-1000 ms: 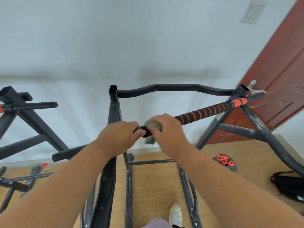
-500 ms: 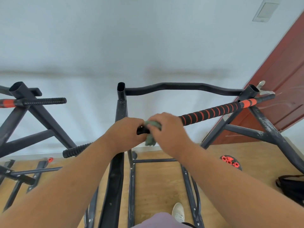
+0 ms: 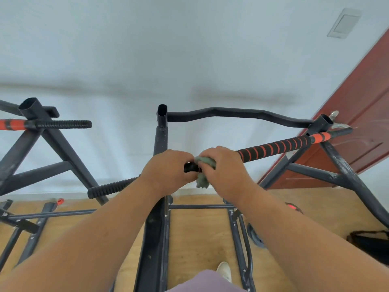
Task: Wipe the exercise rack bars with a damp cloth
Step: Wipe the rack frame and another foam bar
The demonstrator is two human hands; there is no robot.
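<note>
There is a single view, from a camera worn on the person's head, looking forward and steeply down with a wide-angle bend that curves straight lines near the edges. It sits close above the padded bar (image 3: pixel 277 147) of the exercise rack (image 3: pixel 161 135), which crosses the middle of the picture. Both forearms enter from the bottom corners and meet at the near end of that bar, so the left hand (image 3: pixel 166 171) and right hand (image 3: pixel 225 171) lie close under the lens. Beyond the bar stands the white wall (image 3: pixel 189 49); below it the wooden floor (image 3: pixel 195 234); right of it the red door (image 3: pixel 357 123). No second view overlaps it.
</note>
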